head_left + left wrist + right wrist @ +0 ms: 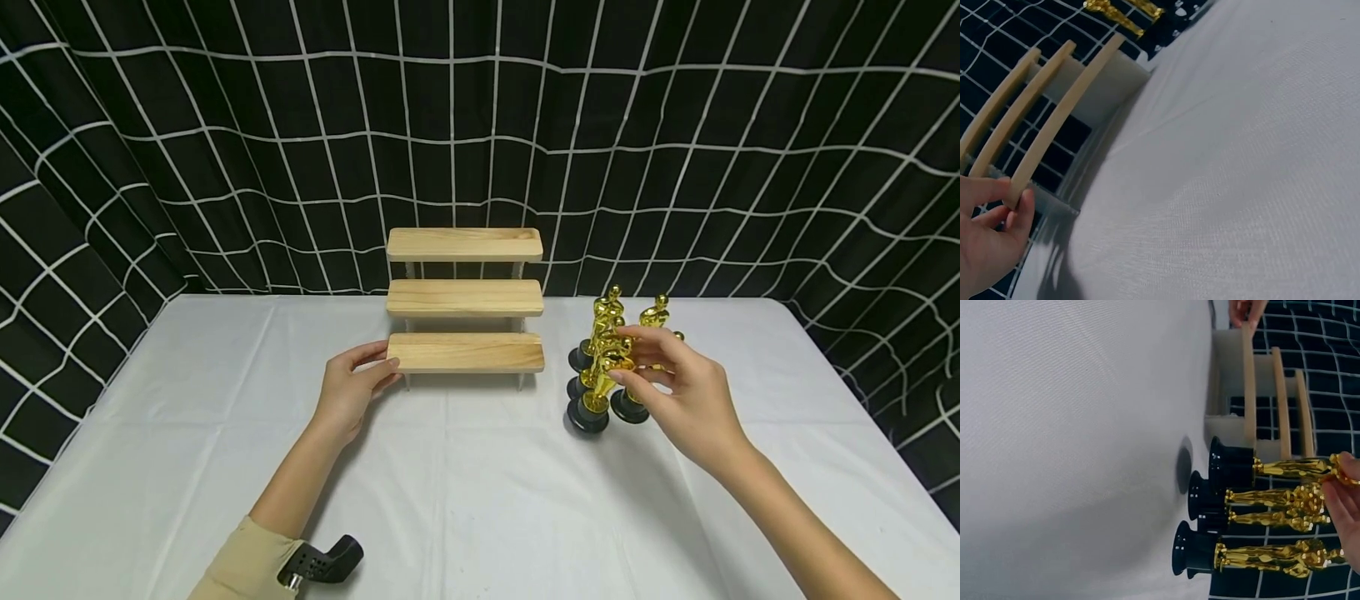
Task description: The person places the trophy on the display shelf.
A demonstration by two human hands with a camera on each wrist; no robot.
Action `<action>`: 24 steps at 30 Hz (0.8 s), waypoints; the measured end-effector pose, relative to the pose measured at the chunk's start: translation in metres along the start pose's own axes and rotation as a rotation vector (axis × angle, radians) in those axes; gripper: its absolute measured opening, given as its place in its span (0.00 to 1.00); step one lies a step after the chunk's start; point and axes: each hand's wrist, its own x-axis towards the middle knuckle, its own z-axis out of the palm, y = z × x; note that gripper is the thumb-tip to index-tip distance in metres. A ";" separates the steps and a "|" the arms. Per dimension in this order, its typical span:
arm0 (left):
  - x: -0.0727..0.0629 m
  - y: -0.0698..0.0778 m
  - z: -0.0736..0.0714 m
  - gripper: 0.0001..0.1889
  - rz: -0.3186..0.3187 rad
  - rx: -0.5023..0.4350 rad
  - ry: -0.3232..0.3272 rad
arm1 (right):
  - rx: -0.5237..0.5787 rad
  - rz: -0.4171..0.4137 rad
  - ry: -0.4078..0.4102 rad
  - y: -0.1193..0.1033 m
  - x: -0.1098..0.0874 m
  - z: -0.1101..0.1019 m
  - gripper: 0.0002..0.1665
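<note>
Nearest the head camera: a beige sleeve [243, 560] with a black bracket [324, 565] on the left arm. The held statuette [1282, 467] is right of the stand, pinched near its top between thumb and fingers of the right hand [686, 398]. Its black base appears raised off the worktop [487, 500], its shadow lying apart. Expected handling: rigid, fairly light; the polished gold finish is probably slippery. Recommended hold: the upper body, or the broader base for steadier control. Other statuettes [654, 315] stand just beside it, so lateral clearance is small. The three-tier wooden stand [465, 297] sits near the middle of the worktop's rear edge; the left hand [351, 390] pinches the left end of its lowest board [465, 353]. A grid-patterned curtain [438, 167] limits movement beyond the rear edge. The widest room for moving lies forward of the lowest board.
</note>
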 end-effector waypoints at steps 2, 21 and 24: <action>0.000 0.001 0.000 0.23 0.002 0.003 -0.001 | -0.001 0.002 -0.003 -0.001 0.001 0.000 0.29; -0.001 0.002 -0.005 0.25 -0.068 -0.051 -0.051 | 0.000 -0.012 -0.020 -0.011 0.013 0.007 0.28; -0.001 0.002 -0.007 0.26 -0.075 -0.067 -0.071 | 0.005 -0.017 -0.021 -0.013 0.016 0.009 0.28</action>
